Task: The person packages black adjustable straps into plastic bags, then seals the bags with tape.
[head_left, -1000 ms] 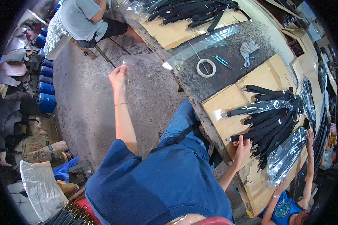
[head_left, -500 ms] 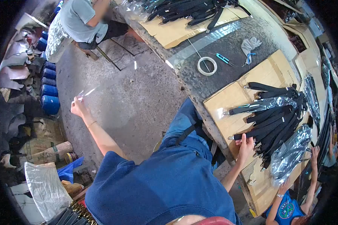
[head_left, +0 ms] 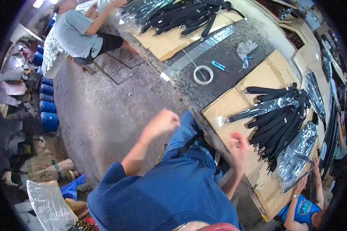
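My left hand (head_left: 164,123) is raised over the floor beside my jeans, its fingers curled closed. Whether it holds anything is too blurred to make out. My right hand (head_left: 239,148) hovers at the near edge of the cardboard (head_left: 235,102), left of a fanned bundle of black straps (head_left: 275,123); motion smears its fingers. One strap in clear plastic (head_left: 254,110) points left across the bundle, its metal end over the cardboard. Below the bundle lies crinkled clear plastic packaging (head_left: 297,154).
A tape roll (head_left: 203,67), a blue tool (head_left: 218,65) and crumpled plastic (head_left: 246,49) lie on the dark table. More black straps (head_left: 181,17) are at the far end. One person (head_left: 75,32) sits at upper left; another's arms (head_left: 298,190) reach in at lower right.
My left hand has swung right from far out over the floor toward my body. My right hand has left the strap end it was touching and moved slightly left.
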Demonstrator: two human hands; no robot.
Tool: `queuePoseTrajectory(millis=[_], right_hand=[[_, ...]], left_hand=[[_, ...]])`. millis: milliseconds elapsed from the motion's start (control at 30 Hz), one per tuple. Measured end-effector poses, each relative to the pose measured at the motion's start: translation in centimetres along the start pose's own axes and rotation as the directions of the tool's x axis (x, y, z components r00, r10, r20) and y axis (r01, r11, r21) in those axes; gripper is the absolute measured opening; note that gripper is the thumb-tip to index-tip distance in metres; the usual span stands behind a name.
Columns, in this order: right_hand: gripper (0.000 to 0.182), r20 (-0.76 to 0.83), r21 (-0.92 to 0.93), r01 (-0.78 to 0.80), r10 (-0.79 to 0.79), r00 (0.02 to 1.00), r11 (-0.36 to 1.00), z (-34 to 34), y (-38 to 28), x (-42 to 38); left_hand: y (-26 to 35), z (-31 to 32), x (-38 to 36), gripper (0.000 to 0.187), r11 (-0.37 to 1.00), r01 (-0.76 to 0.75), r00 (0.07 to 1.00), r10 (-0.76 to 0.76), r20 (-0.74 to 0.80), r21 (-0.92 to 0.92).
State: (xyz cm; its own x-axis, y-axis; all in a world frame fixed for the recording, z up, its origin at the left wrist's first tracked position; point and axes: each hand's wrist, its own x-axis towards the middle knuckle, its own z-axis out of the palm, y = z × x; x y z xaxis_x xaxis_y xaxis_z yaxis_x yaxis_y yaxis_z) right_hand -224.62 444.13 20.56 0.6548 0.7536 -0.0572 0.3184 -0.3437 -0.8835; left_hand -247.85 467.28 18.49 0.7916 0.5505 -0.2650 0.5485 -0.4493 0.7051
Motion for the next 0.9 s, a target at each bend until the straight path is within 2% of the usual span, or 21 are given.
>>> queuePoseTrajectory(millis=[33, 67, 100, 133, 167, 200, 233, 300, 367, 433, 467, 500, 567, 600, 633, 700, 733, 800, 833, 867, 900], right_hand=[[0.042, 0.144, 0.040, 0.124, -0.128, 0.981, 0.992, 2.1, -0.3, 0.3], [0.048, 0.261, 0.087, 0.204, -0.220, 0.940, 0.975, 4.0, -0.8, 0.7], [0.049, 0.308, 0.235, 0.202, -0.270, 0.912, 0.951, 6.2, -0.2, 0.6], [0.048, 0.391, 0.274, 0.175, -0.276, 0.878, 0.946, 7.3, -0.4, 0.6], [0.047, 0.481, 0.311, 0.032, -0.186, 0.856, 0.950, 8.2, -0.1, 0.4], [0.041, 0.408, 0.419, -0.069, -0.120, 0.905, 0.905, 9.5, 1.1, 0.0], [0.035, 0.380, 0.452, -0.136, -0.053, 0.923, 0.881, 9.5, 0.6, -0.1], [0.025, 0.387, 0.388, -0.184, 0.022, 0.922, 0.903, 8.6, 0.9, 0.4], [0.018, 0.422, 0.446, -0.231, 0.024, 0.906, 0.865, 8.2, 2.3, 0.9], [0.016, 0.395, 0.472, -0.233, 0.033, 0.918, 0.850, 7.3, 2.9, 1.4], [0.014, 0.370, 0.488, -0.241, 0.050, 0.927, 0.839, 7.0, 3.0, 1.4], [0.014, 0.360, 0.498, -0.234, 0.047, 0.932, 0.835, 7.0, 2.9, 1.2], [0.009, 0.201, 0.632, -0.222, 0.120, 0.972, 0.743, 7.1, 2.7, 1.0], [0.008, 0.202, 0.680, -0.217, 0.105, 0.974, 0.701, 7.0, 2.6, 1.0], [0.008, 0.180, 0.700, -0.203, 0.107, 0.978, 0.684, 7.2, 3.2, 0.9], [0.010, 0.196, 0.719, -0.220, 0.111, 0.974, 0.660, 7.7, 4.4, 0.8], [0.012, 0.184, 0.699, -0.221, 0.128, 0.975, 0.680, 7.4, 3.8, 0.6], [0.014, 0.165, 0.717, -0.204, 0.122, 0.979, 0.667, 7.5, 3.5, 0.5], [0.016, 0.171, 0.712, -0.202, 0.113, 0.979, 0.672, 7.3, 3.6, 0.3], [0.014, 0.147, 0.654, -0.160, 0.082, 0.986, 0.740, 7.2, 4.0, 0.2], [0.014, 0.182, 0.641, -0.171, 0.068, 0.981, 0.748, 6.8, 4.1, 0.1]], left_hand=[[1.5, 1.6, 0.4, 0.015, 0.994, -0.103, 0.993, 0.105, 0.054, -0.044], [2.8, 2.9, 0.6, 0.013, 0.992, -0.109, 0.988, 0.115, 0.101, -0.061], [3.9, 3.8, 0.7, 0.012, 0.980, -0.160, 0.981, 0.171, 0.091, -0.118], [5.5, 3.6, 0.6, 0.012, 0.978, -0.182, 0.979, 0.191, 0.075, -0.103], [6.4, 3.5, 0.4, 0.013, 0.970, -0.170, 0.981, 0.183, 0.059, -0.176], [6.4, 3.7, 0.4, 0.014, 0.963, -0.178, 0.983, 0.185, 0.017, -0.203], [6.6, 3.5, 0.4, 0.012, 0.965, -0.167, 0.986, 0.167, -0.013, -0.201], [6.6, 3.3, 0.6, 0.012, 0.959, -0.237, 0.970, 0.224, -0.097, -0.155], [6.0, 4.1, 1.2, 0.016, 0.951, -0.263, 0.961, 0.244, -0.128, -0.161], [6.5, 4.3, 1.5, 0.022, 0.933, -0.306, 0.944, 0.271, -0.190, -0.189], [7.6, 3.6, 1.3, 0.025, 0.946, -0.202, 0.978, 0.182, -0.100, -0.255], [7.7, 3.6, 1.5, 0.025, 0.947, -0.209, 0.977, 0.191, -0.095, -0.244], [7.8, 4.2, 1.8, 0.024, 0.848, -0.277, 0.960, 0.266, -0.089, -0.451], [7.4, 4.9, 2.3, 0.021, 0.822, -0.307, 0.945, 0.324, -0.050, -0.480], [7.4, 5.7, 2.8, 0.016, 0.811, -0.364, 0.930, 0.344, -0.129, -0.458], [8.0, 6.7, 3.5, 0.012, 0.817, -0.341, 0.940, 0.284, -0.190, -0.465], [8.6, 6.6, 3.9, 0.012, 0.825, -0.345, 0.939, 0.305, -0.162, -0.447], [9.9, 6.5, 4.2, 0.010, 0.846, -0.268, 0.962, 0.210, -0.172, -0.462], [10.4, 6.3, 4.4, 0.010, 0.849, -0.272, 0.962, 0.238, -0.132, -0.453], [10.9, 6.2, 4.6, 0.008, 0.827, -0.178, 0.984, 0.147, -0.100, -0.533], [11.2, 6.5, 4.6, 0.008, 0.798, -0.073, 0.997, 0.058, -0.044, -0.598]])
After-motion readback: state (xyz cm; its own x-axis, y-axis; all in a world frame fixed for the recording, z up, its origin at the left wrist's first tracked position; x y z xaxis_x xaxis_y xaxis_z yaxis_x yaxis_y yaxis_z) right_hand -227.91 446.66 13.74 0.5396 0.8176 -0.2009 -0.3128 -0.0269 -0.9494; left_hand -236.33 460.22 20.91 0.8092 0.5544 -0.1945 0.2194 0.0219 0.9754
